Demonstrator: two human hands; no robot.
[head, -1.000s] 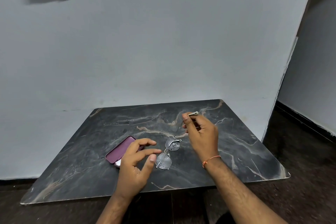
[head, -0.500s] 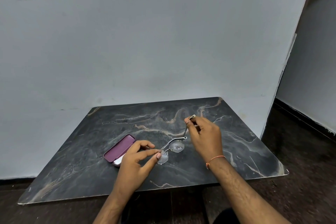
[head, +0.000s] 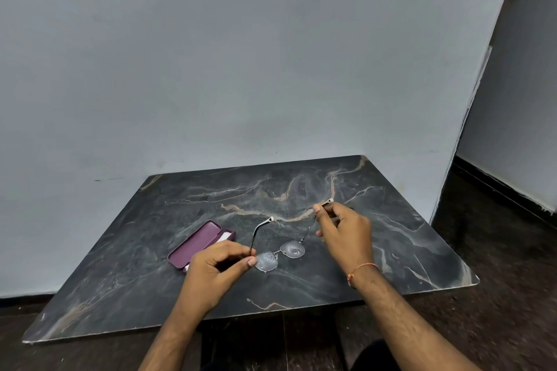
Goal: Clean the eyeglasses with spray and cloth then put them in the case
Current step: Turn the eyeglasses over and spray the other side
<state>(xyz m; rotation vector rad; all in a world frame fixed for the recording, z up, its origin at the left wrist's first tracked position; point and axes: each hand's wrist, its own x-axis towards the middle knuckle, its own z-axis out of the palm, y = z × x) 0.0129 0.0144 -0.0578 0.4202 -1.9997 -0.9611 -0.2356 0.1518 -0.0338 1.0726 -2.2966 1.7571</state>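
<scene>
Thin metal-framed eyeglasses (head: 279,253) hang just above the dark marble table (head: 301,289), both temples unfolded, lenses speckled with droplets. My left hand (head: 215,272) pinches the frame at the left hinge beside the left lens. My right hand (head: 346,229) pinches the right temple near its tip. An open maroon glasses case (head: 197,242) lies on the table just left of my left hand, with something white showing at its edge. No spray bottle or cloth is clearly visible.
The table stands against a pale grey wall (head: 241,69). A dark floor (head: 497,250) and a doorway opening lie to the right. My right wrist wears an orange thread.
My left hand closed its fingers onto the frame at the left hinge. The left temple swung open and now stands up. The glasses turned so both lenses face me.
</scene>
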